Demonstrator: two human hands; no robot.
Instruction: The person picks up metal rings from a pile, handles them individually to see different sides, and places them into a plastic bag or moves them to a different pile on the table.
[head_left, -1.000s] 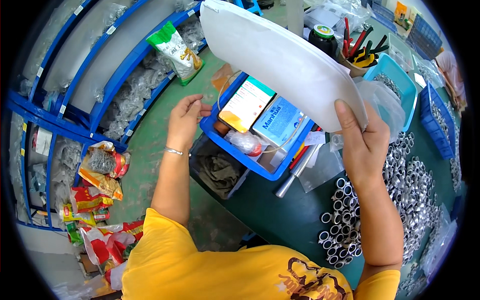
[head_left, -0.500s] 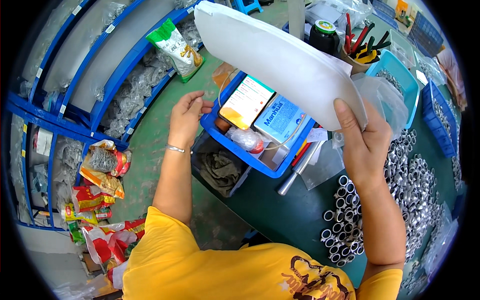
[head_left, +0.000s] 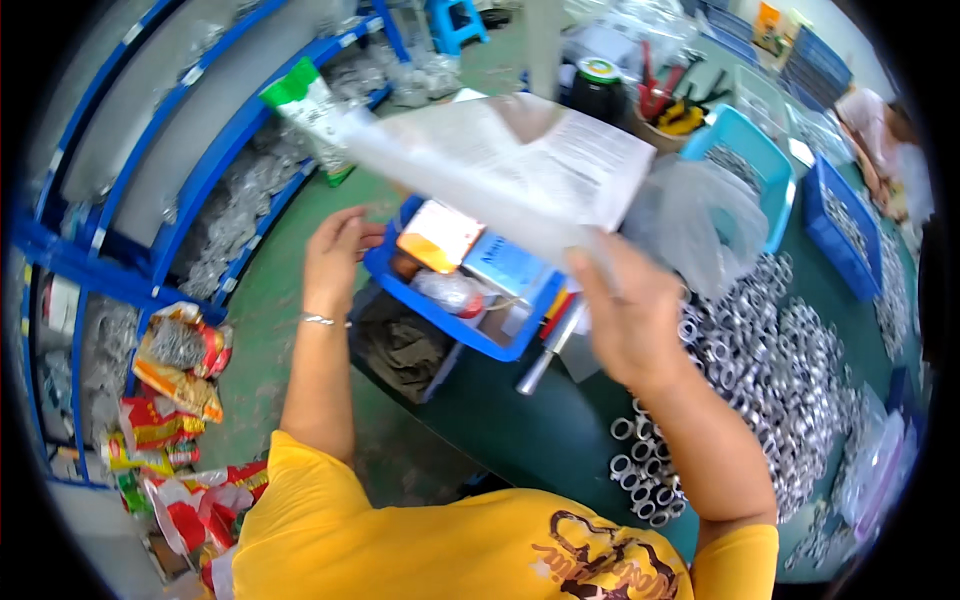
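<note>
My right hand grips the edge of a white paper stack, blurred by motion and held slanting over a blue plastic basket. My left hand is empty, its fingers loosely bent and apart at the basket's left rim. Inside the basket lie a phone with a lit screen, a light-blue box and a clear plastic-wrapped bundle. The paper covers the far part of the phone and box. Behind it lies a printed sheet.
Many metal rings are heaped on the dark green table right of my right arm. A metal-ended tool lies beside the basket; a dark cloth fills a bin below. Blue shelves stand left. Beyond are a turquoise tray and another person.
My right hand has moved left and lower with the paper stack, uncovering the printed sheet behind it. My left hand stays near the basket's rim. The whole view has shifted slightly.
</note>
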